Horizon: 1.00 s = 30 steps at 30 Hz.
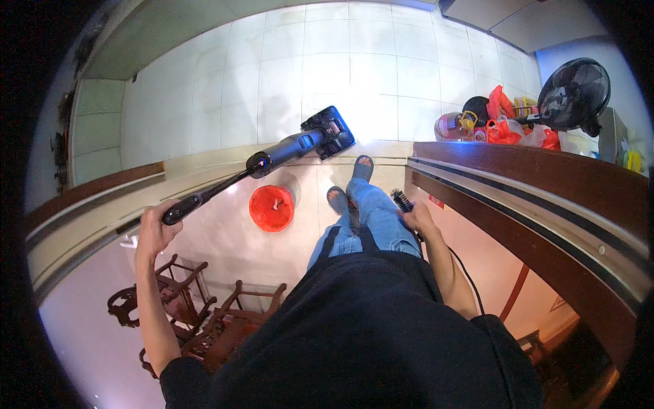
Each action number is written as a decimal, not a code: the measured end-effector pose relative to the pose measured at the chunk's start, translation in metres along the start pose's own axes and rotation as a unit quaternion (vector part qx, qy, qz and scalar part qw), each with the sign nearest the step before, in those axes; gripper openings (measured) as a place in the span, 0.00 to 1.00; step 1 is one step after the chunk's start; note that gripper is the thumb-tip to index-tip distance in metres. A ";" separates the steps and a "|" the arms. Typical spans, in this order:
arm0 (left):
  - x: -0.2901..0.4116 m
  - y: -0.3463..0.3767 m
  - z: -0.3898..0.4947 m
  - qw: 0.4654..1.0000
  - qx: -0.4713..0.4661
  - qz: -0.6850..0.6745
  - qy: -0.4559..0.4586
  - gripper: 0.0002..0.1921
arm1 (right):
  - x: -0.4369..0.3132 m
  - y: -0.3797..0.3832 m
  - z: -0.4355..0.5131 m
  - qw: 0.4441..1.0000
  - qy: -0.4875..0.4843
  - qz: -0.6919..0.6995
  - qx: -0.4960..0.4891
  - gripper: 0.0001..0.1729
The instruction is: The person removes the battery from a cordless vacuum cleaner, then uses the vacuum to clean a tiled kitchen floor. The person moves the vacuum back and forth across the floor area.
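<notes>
My left hand (157, 228) is closed around the black handle of a cordless floor washer (288, 150), at the left. Its long shaft runs up to the right, and its wide floor head (331, 132) rests on the white tiles near the door track. At the right, beside my jeans, my right hand (420, 219) holds a black round bristle brush (401, 200) with the bristles pointing up and left. Part of the brush's handle is hidden by the fingers. Between the washer and my sandalled feet, a little to the left, stands a red bucket (272, 208).
A metal door track (214, 164) crosses the floor, with a dark wooden door frame (521, 158) at the right. Bottles, red plastic bags (503, 132) and a black fan (574, 94) stand at the upper right. Carved wooden chairs (225, 332) are at the lower left.
</notes>
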<state>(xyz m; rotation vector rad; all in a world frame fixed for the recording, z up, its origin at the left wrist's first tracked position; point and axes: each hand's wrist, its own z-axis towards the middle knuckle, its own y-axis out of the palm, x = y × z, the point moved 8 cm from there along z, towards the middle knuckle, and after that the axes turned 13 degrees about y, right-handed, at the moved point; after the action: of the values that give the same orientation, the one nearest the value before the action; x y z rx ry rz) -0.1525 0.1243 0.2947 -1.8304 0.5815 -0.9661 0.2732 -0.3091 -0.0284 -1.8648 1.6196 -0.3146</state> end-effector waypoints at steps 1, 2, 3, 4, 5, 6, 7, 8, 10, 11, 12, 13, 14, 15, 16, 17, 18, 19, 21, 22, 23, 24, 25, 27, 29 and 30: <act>-0.003 0.003 0.007 0.999 -0.019 -0.011 -0.030 0.20 | 0.000 -0.002 0.000 1.000 0.004 -0.002 -0.004 0.25; -0.001 0.006 0.014 0.999 -0.020 -0.020 -0.030 0.20 | -0.001 -0.004 0.000 1.000 0.011 -0.001 -0.002 0.25; 0.004 0.007 0.024 1.000 -0.005 -0.030 -0.005 0.20 | -0.003 -0.008 0.002 1.000 0.017 0.002 0.004 0.25; 0.013 0.010 0.034 0.999 -0.005 -0.015 0.036 0.21 | -0.004 -0.009 0.005 0.999 0.033 0.010 -0.015 0.25; 0.008 0.020 0.038 0.998 -0.018 -0.060 -0.018 0.20 | -0.003 -0.009 0.007 0.998 0.053 0.017 -0.036 0.24; 0.010 0.026 0.043 0.996 -0.026 -0.084 -0.029 0.19 | -0.001 -0.009 0.008 0.995 0.078 0.024 -0.060 0.24; 0.013 0.034 0.048 0.993 -0.038 -0.105 -0.041 0.19 | -0.004 -0.012 0.009 0.995 0.075 0.034 -0.058 0.24; 0.019 0.036 0.056 0.992 -0.026 -0.122 -0.022 0.18 | -0.006 -0.015 0.011 0.995 0.075 0.045 -0.054 0.23; 0.022 0.046 0.072 0.991 -0.043 -0.119 -0.036 0.17 | -0.009 -0.018 0.015 0.993 0.077 0.078 -0.053 0.22; 0.024 0.049 0.081 0.991 -0.044 -0.123 -0.037 0.17 | -0.011 -0.021 0.018 0.994 0.073 0.064 -0.045 0.22; 0.026 0.054 0.092 0.990 -0.041 -0.125 -0.040 0.17 | -0.013 -0.021 0.023 0.995 0.072 0.055 -0.040 0.22; 0.028 0.058 0.102 0.992 -0.041 -0.116 -0.038 0.17 | -0.014 -0.021 0.026 0.995 0.072 0.051 -0.043 0.22; 0.031 0.067 0.113 0.992 -0.048 -0.109 -0.042 0.17 | -0.013 -0.020 0.030 0.995 0.085 0.041 -0.043 0.23; 0.037 0.074 0.121 0.993 -0.044 -0.111 -0.026 0.17 | -0.010 -0.020 0.032 0.993 0.104 0.037 -0.045 0.24; 0.035 0.086 0.125 0.987 -0.076 -0.124 -0.065 0.17 | -0.008 -0.019 0.034 0.989 0.123 0.061 -0.046 0.24; 0.037 0.100 0.135 0.982 -0.094 -0.144 -0.079 0.18 | -0.011 -0.021 0.034 0.991 0.104 0.075 -0.034 0.23; 0.053 0.106 0.148 0.987 -0.052 -0.152 -0.006 0.18 | -0.012 -0.023 0.033 0.991 0.098 0.089 -0.017 0.22; 0.058 0.120 0.157 0.984 -0.082 -0.160 0.000 0.17 | -0.012 -0.023 0.030 0.989 0.105 0.103 -0.007 0.21; 0.069 0.146 0.172 0.978 -0.099 -0.182 0.021 0.15 | -0.009 -0.022 0.020 0.981 0.128 0.144 0.014 0.18; 0.076 0.158 0.182 0.976 -0.094 -0.191 0.041 0.14 | -0.008 -0.018 0.013 0.974 0.145 0.172 0.014 0.18; 0.081 0.170 0.193 0.974 -0.098 -0.194 0.060 0.14 | -0.006 -0.016 0.006 0.967 0.160 0.199 0.016 0.18; 0.088 0.178 0.206 0.969 -0.073 -0.217 0.088 0.14 | -0.006 -0.013 -0.002 0.961 0.169 0.215 0.030 0.19; 0.090 0.187 0.218 0.966 -0.073 -0.228 0.097 0.14 | -0.009 -0.008 -0.011 0.956 0.178 0.231 0.042 0.20; 0.093 0.199 0.254 0.965 -0.067 -0.224 0.119 0.13 | -0.012 0.003 -0.028 0.945 0.200 0.255 0.053 0.22; 0.090 0.207 0.297 0.965 -0.060 -0.238 0.093 0.15 | -0.015 0.022 -0.050 0.931 0.246 0.267 0.047 0.21; 0.096 0.200 0.317 0.962 -0.037 -0.238 0.128 0.15 | -0.018 0.028 -0.062 0.923 0.247 0.292 0.053 0.22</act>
<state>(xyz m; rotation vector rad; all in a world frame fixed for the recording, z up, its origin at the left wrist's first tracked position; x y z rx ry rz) 0.1659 0.1332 0.0754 -1.9698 0.3332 -1.5359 0.2121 -0.3120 0.0067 -1.1874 2.3509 -0.6236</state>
